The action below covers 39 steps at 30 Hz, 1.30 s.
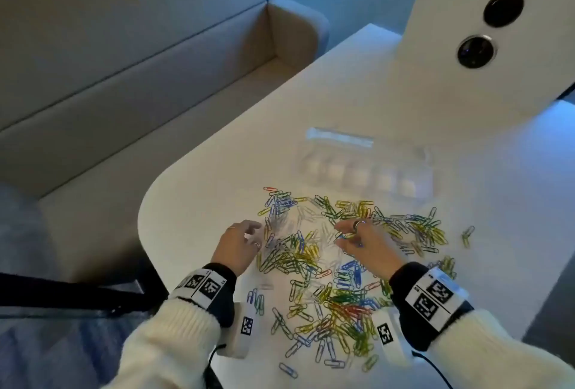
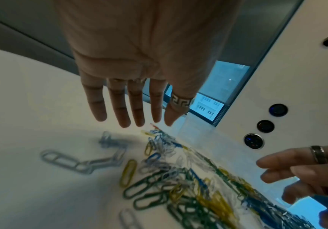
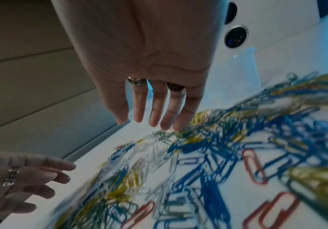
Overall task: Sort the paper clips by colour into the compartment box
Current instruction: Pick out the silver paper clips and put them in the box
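Paper clips (image 1: 329,267) in blue, green, yellow, red and white lie strewn in a loose heap over the near half of the white table (image 1: 217,177). A clear compartment box (image 1: 364,171), blurred, stands just beyond the heap. My left hand (image 1: 249,228) hovers over the heap's left edge, its fingers (image 2: 123,117) straight and holding nothing. Over the middle of the heap, my right hand (image 1: 340,234) spreads its fingers (image 3: 153,119) just above the clips, with nothing gripped in the wrist view. Motion blurs the clips (image 3: 208,155) below it.
A beige bench seat (image 1: 124,77) runs along the table's rounded left edge. At the back right rises a slanted white panel (image 1: 435,46) with round black sockets (image 1: 476,51). A black strap (image 1: 62,292) hangs at the lower left.
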Each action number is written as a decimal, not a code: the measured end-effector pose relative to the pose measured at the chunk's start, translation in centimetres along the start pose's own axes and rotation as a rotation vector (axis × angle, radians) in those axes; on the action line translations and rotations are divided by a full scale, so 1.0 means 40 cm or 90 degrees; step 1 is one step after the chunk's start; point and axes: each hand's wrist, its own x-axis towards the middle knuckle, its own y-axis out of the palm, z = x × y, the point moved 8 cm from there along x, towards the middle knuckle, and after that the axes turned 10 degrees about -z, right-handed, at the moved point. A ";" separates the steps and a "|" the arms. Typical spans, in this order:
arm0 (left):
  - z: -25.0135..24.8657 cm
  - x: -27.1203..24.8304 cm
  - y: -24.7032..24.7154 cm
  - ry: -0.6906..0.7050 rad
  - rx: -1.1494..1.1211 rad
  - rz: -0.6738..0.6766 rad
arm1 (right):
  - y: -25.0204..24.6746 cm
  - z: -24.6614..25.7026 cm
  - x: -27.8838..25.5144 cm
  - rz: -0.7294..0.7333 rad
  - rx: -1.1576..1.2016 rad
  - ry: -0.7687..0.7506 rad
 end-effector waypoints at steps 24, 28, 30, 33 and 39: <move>0.093 0.027 0.068 0.112 0.053 -0.019 | 0.132 -0.035 0.092 -0.092 -0.187 0.001; 0.095 0.033 0.073 0.115 0.044 -0.010 | 0.112 -0.040 0.086 -0.103 -0.125 0.022; 0.102 0.036 0.073 0.106 0.026 -0.005 | 0.089 -0.038 0.078 -0.118 -0.102 0.031; 0.104 0.034 0.060 0.086 -0.033 -0.011 | 0.048 -0.035 0.059 -0.151 -0.026 0.052; 0.109 0.030 0.030 0.008 -0.192 0.007 | 0.048 -0.077 0.035 -0.113 0.270 0.150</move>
